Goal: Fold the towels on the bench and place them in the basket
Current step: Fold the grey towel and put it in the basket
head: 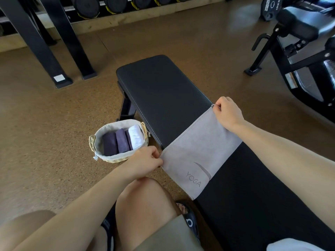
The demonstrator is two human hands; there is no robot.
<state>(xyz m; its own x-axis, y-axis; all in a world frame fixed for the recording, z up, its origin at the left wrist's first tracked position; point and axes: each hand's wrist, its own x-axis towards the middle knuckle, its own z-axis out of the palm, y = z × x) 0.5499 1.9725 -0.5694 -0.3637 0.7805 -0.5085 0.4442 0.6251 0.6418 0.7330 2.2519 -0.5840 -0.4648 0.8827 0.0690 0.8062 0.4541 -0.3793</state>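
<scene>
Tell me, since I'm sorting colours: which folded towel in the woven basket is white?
The white folded towel at the end of the lined woven basket nearest the black padded bench; the folded towels beside it are dark purple.

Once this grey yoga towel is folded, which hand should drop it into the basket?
Probably the left hand. It pinches the grey YOGA-printed towel at the corner nearest the woven, cloth-lined basket, which stands on the floor just beside it. The right hand holds the far corner, across the black padded bench.
</scene>
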